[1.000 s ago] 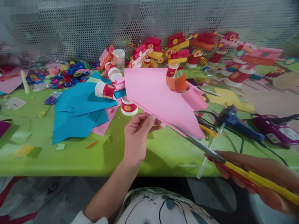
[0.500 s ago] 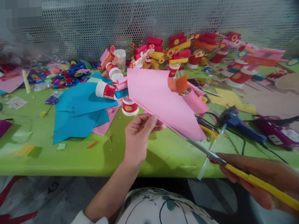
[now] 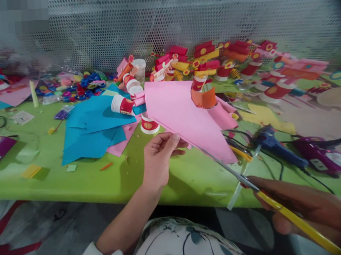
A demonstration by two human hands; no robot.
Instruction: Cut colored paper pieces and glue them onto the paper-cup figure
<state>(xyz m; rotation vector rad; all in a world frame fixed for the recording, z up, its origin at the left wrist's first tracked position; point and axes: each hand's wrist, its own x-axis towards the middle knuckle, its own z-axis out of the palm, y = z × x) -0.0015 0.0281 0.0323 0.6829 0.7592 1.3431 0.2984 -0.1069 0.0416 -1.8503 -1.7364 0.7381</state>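
Between thumb and fingers, my left hand (image 3: 160, 157) pinches the lower edge of a sheet of pink paper (image 3: 175, 108), held up above the table. Yellow-handled scissors (image 3: 279, 205) are gripped in my right hand (image 3: 310, 199) at the lower right. Their long metal blades lie along the paper's lower right edge and look nearly closed. The blade tips reach close to my left fingers. Behind the pink sheet, a red and white paper cup (image 3: 149, 124) stands upside down, partly covered by the paper.
Blue paper sheets (image 3: 92, 128) lie left of my hand on the green table (image 3: 90, 182). A blue glue gun (image 3: 280, 146) with cables rests at right beside a purple box (image 3: 324, 156). Several cup-and-paper models (image 3: 206, 56) line the back, before a perforated metal panel (image 3: 152, 24).
The whole view has shifted slightly, with things sitting a little lower and further right. My hands, the pink paper and the scissors keep nearly the same arrangement.
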